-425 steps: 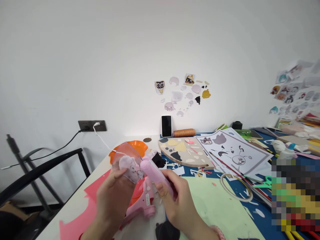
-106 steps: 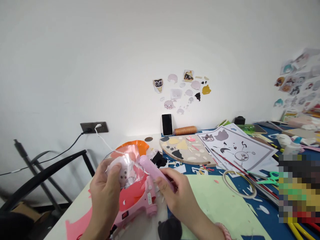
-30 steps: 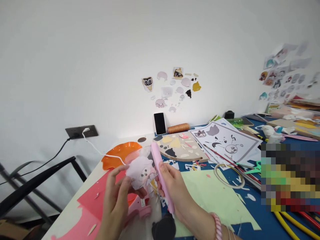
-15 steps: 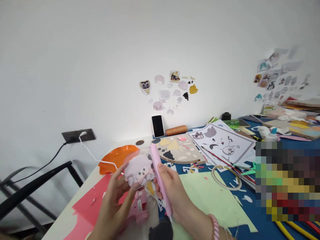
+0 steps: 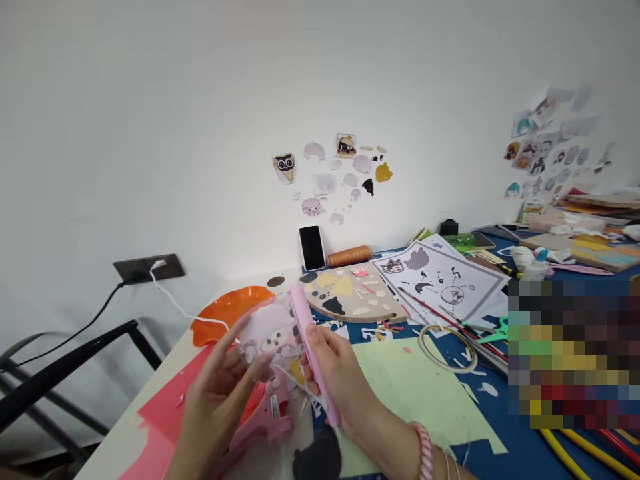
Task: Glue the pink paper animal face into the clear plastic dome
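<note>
My left hand (image 5: 213, 393) grips a clear round disc by its rim, between thumb and fingers. On the disc is a pale sheep-like paper figure (image 5: 274, 325) with a small face. My right hand (image 5: 343, 370) is closed around a long pink bar-shaped tool (image 5: 303, 313) whose exact kind I cannot make out. Its upper part stands right beside the disc's right edge; whether they touch is unclear. Below the hands lies a pink tool with a label (image 5: 277, 417), partly covered. A dark rounded object (image 5: 317, 460) sits at the bottom edge.
An orange wavy dish (image 5: 230, 310) stands behind my left hand. Further back are a board with cutouts (image 5: 367, 310), a phone (image 5: 312, 247) and a thread spool (image 5: 350, 256). Rightward lie green paper (image 5: 400, 373), a tape roll (image 5: 425, 347) and scissors (image 5: 500, 329). A white cable (image 5: 175, 301) runs from the socket.
The whole view has shifted slightly. Both hands keep their holds on the disc and the pink tool, which remain side by side, a little further left in the picture.
</note>
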A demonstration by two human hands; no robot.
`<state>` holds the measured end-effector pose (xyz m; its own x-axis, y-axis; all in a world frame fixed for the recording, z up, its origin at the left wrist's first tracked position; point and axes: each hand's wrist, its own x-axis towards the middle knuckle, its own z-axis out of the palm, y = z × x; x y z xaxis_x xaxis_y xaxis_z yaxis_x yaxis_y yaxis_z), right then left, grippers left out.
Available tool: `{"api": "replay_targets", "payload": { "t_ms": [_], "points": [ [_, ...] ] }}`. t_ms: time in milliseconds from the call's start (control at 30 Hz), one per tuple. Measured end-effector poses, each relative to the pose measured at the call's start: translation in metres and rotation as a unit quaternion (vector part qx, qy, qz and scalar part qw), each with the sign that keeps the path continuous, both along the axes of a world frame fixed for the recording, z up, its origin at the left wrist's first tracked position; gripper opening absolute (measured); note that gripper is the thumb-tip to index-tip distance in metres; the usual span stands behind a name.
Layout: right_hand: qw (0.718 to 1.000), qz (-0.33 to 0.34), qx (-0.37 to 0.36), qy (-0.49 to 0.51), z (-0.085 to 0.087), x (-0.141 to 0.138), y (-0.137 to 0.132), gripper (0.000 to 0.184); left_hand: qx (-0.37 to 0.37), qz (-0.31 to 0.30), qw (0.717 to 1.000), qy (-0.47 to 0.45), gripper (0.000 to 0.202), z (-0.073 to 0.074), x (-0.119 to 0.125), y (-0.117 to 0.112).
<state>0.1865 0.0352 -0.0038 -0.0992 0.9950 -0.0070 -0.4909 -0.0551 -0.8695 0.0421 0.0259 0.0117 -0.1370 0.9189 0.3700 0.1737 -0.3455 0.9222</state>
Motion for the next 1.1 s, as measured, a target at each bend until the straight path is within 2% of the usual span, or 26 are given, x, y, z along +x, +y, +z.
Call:
{"api": "replay_targets", "payload": {
  "t_ms": [267, 500, 600, 800, 1000, 1100],
  "points": [
    [1.0, -0.013, 0.002, -0.015, 0.002, 0.0, -0.001, 0.047, -0.003, 0.066, 0.997, 0.047, 0.061, 0.007, 0.005, -0.009],
    [1.0, -0.017, 0.0, -0.025, -0.002, -0.001, 0.001, 0.045, 0.025, 0.05, 0.995, 0.077, 0.063, -0.001, -0.004, -0.003],
    [0.999, -0.03, 0.009, -0.032, -0.003, -0.002, 0.001, 0.043, 0.009, 0.036, 0.998, 0.058, 0.065, -0.002, 0.001, -0.006],
    [0.996, -0.055, 0.037, -0.059, -0.009, -0.004, 0.004, 0.043, 0.016, 0.024, 0.998, -0.055, 0.052, 0.005, 0.018, -0.021],
    [0.993, -0.075, 0.055, -0.077, -0.014, -0.006, 0.003, 0.045, -0.004, 0.043, 0.999, -0.021, 0.067, -0.004, 0.012, -0.012],
    [0.994, -0.065, 0.047, -0.073, -0.012, -0.007, 0.001, 0.046, -0.024, 0.066, 0.997, -0.015, 0.067, -0.007, 0.008, -0.008]
  ]
}}
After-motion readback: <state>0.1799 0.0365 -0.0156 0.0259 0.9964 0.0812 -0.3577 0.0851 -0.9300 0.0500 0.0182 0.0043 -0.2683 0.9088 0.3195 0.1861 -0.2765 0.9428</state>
